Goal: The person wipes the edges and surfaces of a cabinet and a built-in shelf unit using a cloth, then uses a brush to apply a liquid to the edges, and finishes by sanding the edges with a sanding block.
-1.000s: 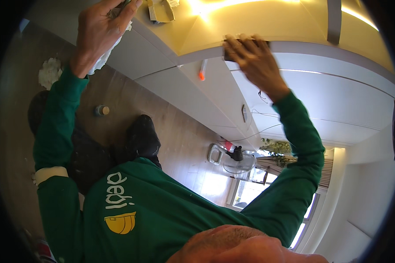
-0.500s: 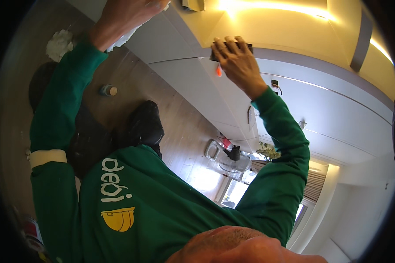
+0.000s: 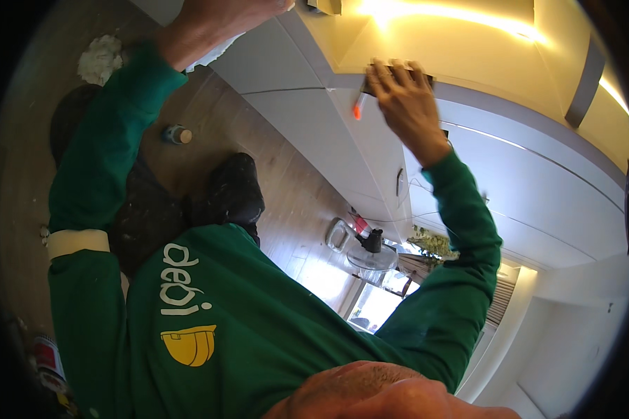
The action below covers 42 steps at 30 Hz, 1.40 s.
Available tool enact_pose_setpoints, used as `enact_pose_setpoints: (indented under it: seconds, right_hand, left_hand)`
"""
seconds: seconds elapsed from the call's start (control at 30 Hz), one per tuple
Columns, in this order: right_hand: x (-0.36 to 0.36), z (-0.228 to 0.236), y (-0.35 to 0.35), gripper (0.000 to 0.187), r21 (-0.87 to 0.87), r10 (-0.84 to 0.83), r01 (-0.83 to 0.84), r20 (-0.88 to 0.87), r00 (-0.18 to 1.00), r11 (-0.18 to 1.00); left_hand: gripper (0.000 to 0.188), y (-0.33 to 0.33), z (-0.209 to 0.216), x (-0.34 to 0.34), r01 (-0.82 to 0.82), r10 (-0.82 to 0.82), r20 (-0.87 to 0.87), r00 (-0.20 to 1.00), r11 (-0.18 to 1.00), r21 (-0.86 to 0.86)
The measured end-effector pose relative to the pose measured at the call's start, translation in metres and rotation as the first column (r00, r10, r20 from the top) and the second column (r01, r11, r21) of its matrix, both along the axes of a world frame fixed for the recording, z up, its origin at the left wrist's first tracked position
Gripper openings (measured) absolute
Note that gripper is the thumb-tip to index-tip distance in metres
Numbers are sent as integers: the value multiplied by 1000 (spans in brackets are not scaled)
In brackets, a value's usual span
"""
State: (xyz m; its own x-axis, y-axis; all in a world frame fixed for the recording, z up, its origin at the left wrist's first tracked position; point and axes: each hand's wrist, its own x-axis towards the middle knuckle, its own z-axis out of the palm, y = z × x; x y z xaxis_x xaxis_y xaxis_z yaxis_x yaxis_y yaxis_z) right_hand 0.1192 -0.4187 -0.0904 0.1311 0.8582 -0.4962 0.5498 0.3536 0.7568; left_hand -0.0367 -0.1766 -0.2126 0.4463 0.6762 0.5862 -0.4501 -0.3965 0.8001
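My left hand [image 3: 227,17] is at the top edge, partly cut off, its fingers closed on a crumpled white cloth [image 3: 217,53] that shows below the palm. Whether this is cloth or paper is hard to make out. Further right, my right hand [image 3: 407,98] presses a dark flat block [image 3: 428,81] against the edge of a pale cabinet [image 3: 286,112], under a lit recess. Its fingers lie over the block and hide most of it. Just left of that hand, a slim light piece with an orange tip [image 3: 358,112] sticks out below the cabinet edge.
A small jar with a pale lid [image 3: 177,134] stands on the wooden floor [image 3: 286,188], with a crumpled white heap [image 3: 100,60] further left. Beyond my right arm are a round glass table [image 3: 372,260] and a plant [image 3: 432,244]. A light strip [image 3: 454,15] glows above.
My right hand has slid right along the cabinet edge with the dark block. More of the orange-tipped piece shows now. The view has shifted slightly; my left hand stays near the top edge.
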Motion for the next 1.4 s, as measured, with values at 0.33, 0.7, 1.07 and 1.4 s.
enact_pose_setpoints:
  seconds: [0.33,0.7,1.07,1.4]
  right_hand:
    - [-5,65,-6,40,-1,-26,26,52,998,1000]
    - [-3,-20,-4,38,55,-5,7,-42,999,998]
    - [-95,176,-65,68,622,16,88,-160,987,778]
    - [-33,149,-70,106,476,-453,591,-382,806,651]
  left_hand:
    - [28,-1,0,-1,37,-41,-49,998,997,-73]
    - [22,-2,-18,11,33,-57,-130,990,984,-176]
    - [30,5,-8,7,49,-61,-117,991,993,-105]
    - [33,13,-25,3,-50,36,-194,980,996,-68]
